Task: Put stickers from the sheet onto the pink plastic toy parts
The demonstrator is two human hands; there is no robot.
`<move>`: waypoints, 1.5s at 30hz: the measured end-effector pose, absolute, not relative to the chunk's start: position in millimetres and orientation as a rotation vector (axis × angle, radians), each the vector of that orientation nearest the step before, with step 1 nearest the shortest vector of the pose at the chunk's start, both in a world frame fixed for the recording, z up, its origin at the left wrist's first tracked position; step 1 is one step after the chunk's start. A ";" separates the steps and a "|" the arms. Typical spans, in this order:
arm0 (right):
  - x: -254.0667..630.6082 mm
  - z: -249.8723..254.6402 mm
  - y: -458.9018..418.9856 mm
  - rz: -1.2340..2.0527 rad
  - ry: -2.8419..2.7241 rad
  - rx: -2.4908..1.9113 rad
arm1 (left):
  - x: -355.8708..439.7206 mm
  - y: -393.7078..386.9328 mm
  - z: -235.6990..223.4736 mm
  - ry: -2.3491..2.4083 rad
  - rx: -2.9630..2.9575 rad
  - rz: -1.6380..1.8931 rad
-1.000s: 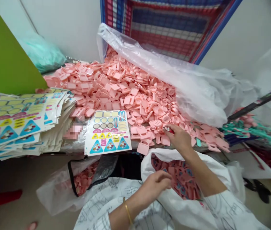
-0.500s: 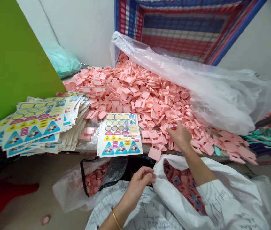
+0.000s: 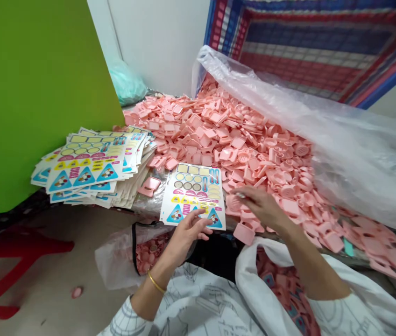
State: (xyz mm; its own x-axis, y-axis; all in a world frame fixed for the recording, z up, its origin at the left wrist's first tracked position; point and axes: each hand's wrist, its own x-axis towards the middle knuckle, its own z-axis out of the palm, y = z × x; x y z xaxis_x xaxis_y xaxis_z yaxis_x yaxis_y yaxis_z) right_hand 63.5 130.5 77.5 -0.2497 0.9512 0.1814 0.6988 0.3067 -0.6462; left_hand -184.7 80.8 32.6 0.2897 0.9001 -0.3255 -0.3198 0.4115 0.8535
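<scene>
A big heap of pink plastic pieces (image 3: 219, 123) lies behind the top sticker sheet (image 3: 188, 184). The left hand (image 3: 184, 234) is loosely open at its lower edge; the right hand's (image 3: 259, 205) grip, by the heap, I can't make out.

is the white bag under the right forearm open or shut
Open: the white bag's mouth gapes, and pink pieces show inside.

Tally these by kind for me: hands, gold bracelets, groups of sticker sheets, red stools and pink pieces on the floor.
Hands: 2 (left hand, right hand)
Gold bracelet: 1
Groups of sticker sheets: 2 (large pile, smaller group)
Red stool: 1
Pink piece on the floor: 1
Total: 7
</scene>
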 end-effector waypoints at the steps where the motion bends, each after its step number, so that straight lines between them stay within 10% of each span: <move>1: 46.1 80.2 130.5 0.717 -2.123 -1.358 | -184.9 83.1 34.4 0.908 0.773 0.927; 19: -56.1 24.5 123.6 1.186 -1.408 -1.409 | -192.9 70.7 19.6 0.871 0.424 1.089; 32: -95.6 11.4 202.0 0.309 -1.936 -1.894 | -214.1 151.1 6.4 1.007 0.392 1.425; 45: -99.4 -9.1 204.7 0.269 -2.011 -1.865 | -212.7 154.6 -3.8 1.049 0.318 1.402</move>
